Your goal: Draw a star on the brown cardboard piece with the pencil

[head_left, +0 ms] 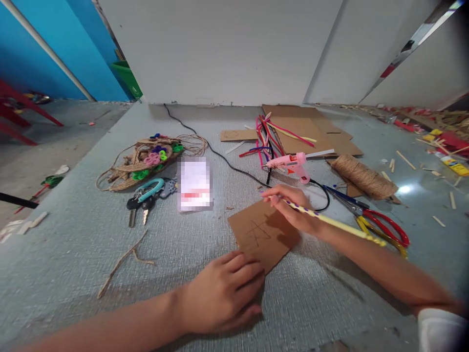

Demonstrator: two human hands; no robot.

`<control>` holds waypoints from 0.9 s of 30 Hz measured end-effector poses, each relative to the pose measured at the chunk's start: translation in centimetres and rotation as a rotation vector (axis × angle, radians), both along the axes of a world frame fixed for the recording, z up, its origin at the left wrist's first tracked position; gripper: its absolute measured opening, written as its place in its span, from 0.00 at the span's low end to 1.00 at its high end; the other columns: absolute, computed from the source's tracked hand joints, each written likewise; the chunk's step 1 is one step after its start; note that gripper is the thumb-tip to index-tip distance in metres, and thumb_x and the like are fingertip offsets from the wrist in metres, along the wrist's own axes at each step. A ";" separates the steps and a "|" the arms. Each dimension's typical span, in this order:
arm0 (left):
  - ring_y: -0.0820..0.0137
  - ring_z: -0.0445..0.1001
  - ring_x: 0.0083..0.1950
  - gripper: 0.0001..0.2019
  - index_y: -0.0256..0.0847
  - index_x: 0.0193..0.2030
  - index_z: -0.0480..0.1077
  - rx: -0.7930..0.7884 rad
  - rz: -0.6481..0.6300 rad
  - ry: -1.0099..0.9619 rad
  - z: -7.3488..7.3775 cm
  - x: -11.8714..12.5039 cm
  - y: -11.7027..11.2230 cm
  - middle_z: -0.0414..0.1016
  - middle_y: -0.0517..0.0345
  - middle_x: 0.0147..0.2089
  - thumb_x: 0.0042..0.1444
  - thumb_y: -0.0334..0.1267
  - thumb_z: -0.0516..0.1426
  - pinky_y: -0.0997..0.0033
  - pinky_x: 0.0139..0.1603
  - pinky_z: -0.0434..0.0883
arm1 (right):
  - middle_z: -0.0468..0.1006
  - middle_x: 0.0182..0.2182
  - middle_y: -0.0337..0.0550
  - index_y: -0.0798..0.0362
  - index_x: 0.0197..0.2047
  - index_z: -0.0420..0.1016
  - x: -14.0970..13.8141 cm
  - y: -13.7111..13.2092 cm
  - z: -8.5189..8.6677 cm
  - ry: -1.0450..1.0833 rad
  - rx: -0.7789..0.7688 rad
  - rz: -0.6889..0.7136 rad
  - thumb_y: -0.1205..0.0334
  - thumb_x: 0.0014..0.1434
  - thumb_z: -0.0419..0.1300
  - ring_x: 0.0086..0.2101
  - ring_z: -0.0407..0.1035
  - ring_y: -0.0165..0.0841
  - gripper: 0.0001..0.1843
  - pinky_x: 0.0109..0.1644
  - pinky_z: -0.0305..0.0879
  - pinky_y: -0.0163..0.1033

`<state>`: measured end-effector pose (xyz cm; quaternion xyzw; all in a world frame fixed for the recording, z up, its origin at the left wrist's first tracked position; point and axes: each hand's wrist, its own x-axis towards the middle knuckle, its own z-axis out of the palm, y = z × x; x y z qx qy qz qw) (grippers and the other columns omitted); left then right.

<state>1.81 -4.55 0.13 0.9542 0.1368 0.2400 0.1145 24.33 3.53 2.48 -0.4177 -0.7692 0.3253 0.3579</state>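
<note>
Left hand (225,291) nearest, palm down, fingers loosely bent, laid on the near left edge of a small brown cardboard piece (273,254), not gripping it. Cardboard lies flat, front of the person, between both hands; star outline (258,233) drawn on it. Right hand (295,210) over the far right part of the cardboard, fingers closed around a yellow pencil (330,220) with purple spots, blunt end slanting back along the forearm. Pencil's writing end is small and partly covered by fingers; can't tell if it touches anything. Forked bit of twine (119,264) to the left. Scissors (388,227), red and yellow handles, right of the right hand. Keys (145,215) on a teal coil (151,186) at left, pixelated white item (194,178) just beside. Pink glue gun (302,171) beyond the right hand, twine roll (362,176) to its right. Farther: twine bundle (120,171) with coloured loops at left, fuzzy coloured stems (264,142), bigger cardboard sheets (311,127). White panel (227,54) at the back.
</note>
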 end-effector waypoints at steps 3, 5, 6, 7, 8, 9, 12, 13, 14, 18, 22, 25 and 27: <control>0.61 0.74 0.46 0.16 0.31 0.45 0.71 0.073 0.103 -0.020 -0.1 0.0 -0.3 0.76 0.48 0.42 0.61 0.40 0.49 0.61 0.43 0.75 | 0.68 0.23 0.35 0.52 0.31 0.68 0.4 -1.2 0.0 -0.035 -0.065 -0.138 0.50 0.62 0.53 0.25 0.63 0.27 0.16 0.29 0.58 0.33; 0.61 0.76 0.44 0.15 0.31 0.43 0.72 0.128 0.133 -0.053 -0.2 0.1 -0.5 0.77 0.49 0.40 0.61 0.39 0.49 0.61 0.41 0.76 | 0.65 0.21 0.33 0.51 0.32 0.65 0.5 -2.2 -0.9 0.003 -0.165 -0.168 0.50 0.64 0.50 0.23 0.61 0.26 0.15 0.27 0.56 0.33; 0.61 0.76 0.43 0.15 0.30 0.43 0.72 0.154 0.137 -0.064 -0.3 0.1 -0.6 0.78 0.49 0.40 0.61 0.38 0.49 0.61 0.41 0.77 | 0.66 0.22 0.34 0.51 0.33 0.65 0.5 -2.8 -1.4 0.025 -0.174 -0.196 0.50 0.64 0.50 0.24 0.62 0.26 0.15 0.28 0.57 0.33; 0.61 0.77 0.43 0.15 0.29 0.42 0.72 0.176 0.133 -0.067 -0.3 0.0 -0.7 0.78 0.48 0.41 0.61 0.38 0.49 0.62 0.41 0.77 | 0.67 0.24 0.35 0.51 0.34 0.65 0.4 -3.2 -1.9 0.025 -0.156 -0.228 0.50 0.63 0.50 0.26 0.63 0.27 0.14 0.30 0.59 0.33; 0.60 0.77 0.44 0.15 0.29 0.43 0.72 0.191 0.116 -0.066 -0.3 0.0 -0.7 0.78 0.47 0.42 0.61 0.38 0.49 0.62 0.40 0.77 | 0.69 0.27 0.37 0.51 0.35 0.66 0.3 -3.6 -2.4 0.024 -0.141 -0.248 0.50 0.63 0.51 0.29 0.64 0.28 0.14 0.33 0.60 0.34; 0.60 0.77 0.45 0.16 0.28 0.43 0.72 0.199 0.084 -0.065 -0.3 0.0 -0.7 0.78 0.46 0.43 0.62 0.39 0.49 0.64 0.40 0.77 | 0.71 0.29 0.38 0.51 0.35 0.66 0.2 -3.9 -2.6 0.032 -0.147 -0.268 0.49 0.63 0.51 0.31 0.66 0.29 0.14 0.35 0.61 0.35; 0.60 0.76 0.49 0.19 0.26 0.46 0.71 0.176 -0.033 -0.039 -0.3 -0.2 -0.6 0.78 0.44 0.46 0.63 0.42 0.48 0.66 0.42 0.77 | 0.74 0.33 0.40 0.51 0.36 0.67 0.0 -3.9 -2.3 0.115 -0.259 -0.293 0.48 0.63 0.51 0.35 0.68 0.30 0.14 0.39 0.63 0.36; 0.60 0.75 0.50 0.21 0.26 0.47 0.70 0.160 -0.066 -0.023 -0.4 -0.2 -0.6 0.77 0.44 0.47 0.63 0.44 0.47 0.66 0.43 0.77 | 0.74 0.32 0.39 0.51 0.35 0.66 -0.1 -3.7 -2.0 0.153 -0.294 -0.283 0.48 0.63 0.51 0.36 0.69 0.31 0.14 0.39 0.64 0.36; 0.59 0.75 0.51 0.22 0.26 0.49 0.70 0.143 -0.091 -0.003 -0.4 -0.2 -0.6 0.76 0.43 0.48 0.64 0.45 0.47 0.65 0.44 0.77 | 0.74 0.31 0.39 0.51 0.35 0.66 -0.1 -3.4 -1.7 0.185 -0.315 -0.259 0.48 0.62 0.52 0.37 0.70 0.31 0.14 0.41 0.64 0.37; 0.60 0.71 0.56 0.25 0.26 0.53 0.67 0.051 -0.198 0.017 -0.9 -0.1 -0.5 0.74 0.45 0.53 0.65 0.47 0.44 0.64 0.48 0.75 | 0.74 0.31 0.39 0.51 0.33 0.67 -0.9 -2.2 -1.1 0.243 -0.312 -0.101 0.51 0.62 0.53 0.38 0.71 0.30 0.13 0.44 0.65 0.37; 0.60 0.65 0.61 0.23 0.29 0.55 0.66 -0.016 -0.362 0.031 -1.0 0.1 -0.2 0.70 0.49 0.58 0.65 0.46 0.45 0.68 0.55 0.70 | 0.74 0.31 0.39 0.52 0.34 0.66 -2.3 -0.5 -1.3 0.201 -0.340 0.078 0.50 0.62 0.53 0.35 0.70 0.29 0.14 0.40 0.65 0.35; 0.60 0.62 0.63 0.21 0.29 0.52 0.68 -0.024 -0.437 -0.006 -0.9 0.2 0.1 0.69 0.48 0.58 0.64 0.44 0.46 0.66 0.63 0.64 | 0.73 0.30 0.39 0.53 0.35 0.67 -3.1 1.0 -2.0 0.085 -0.297 0.238 0.49 0.62 0.53 0.32 0.68 0.28 0.15 0.37 0.64 0.35; 0.60 0.64 0.62 0.19 0.30 0.48 0.71 -0.002 -0.457 -0.085 -1.1 0.3 0.0 0.72 0.49 0.55 0.63 0.43 0.47 0.66 0.62 0.65 | 0.73 0.29 0.39 0.53 0.35 0.67 -3.2 1.8 -2.5 0.016 -0.215 0.366 0.51 0.62 0.53 0.30 0.67 0.27 0.14 0.36 0.64 0.35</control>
